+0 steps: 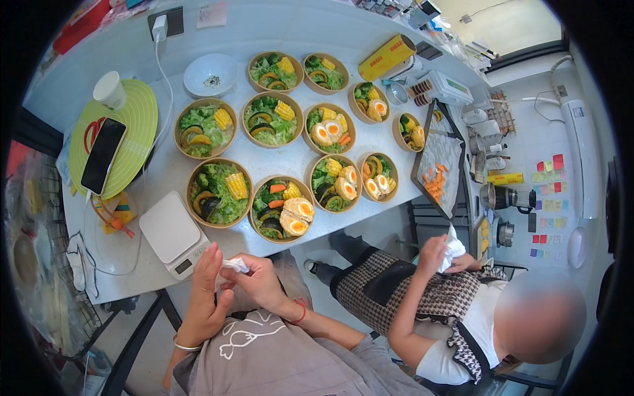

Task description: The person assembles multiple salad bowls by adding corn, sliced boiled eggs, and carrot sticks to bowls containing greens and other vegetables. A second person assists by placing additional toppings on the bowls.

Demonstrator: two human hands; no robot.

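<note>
- Pinching a white tissue point(236, 265), the right hand point(259, 282) sits close beside the left hand point(209, 290).
- From where I stand, the left hand is flat-palmed, its fingers straight and nearly together.
- The tissue shows between both hands, near the white kitchen scale point(172, 226).

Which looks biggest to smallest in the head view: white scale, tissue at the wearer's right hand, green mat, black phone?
1. Green mat, partly covered
2. White scale
3. Black phone
4. Tissue, visible part only
</note>
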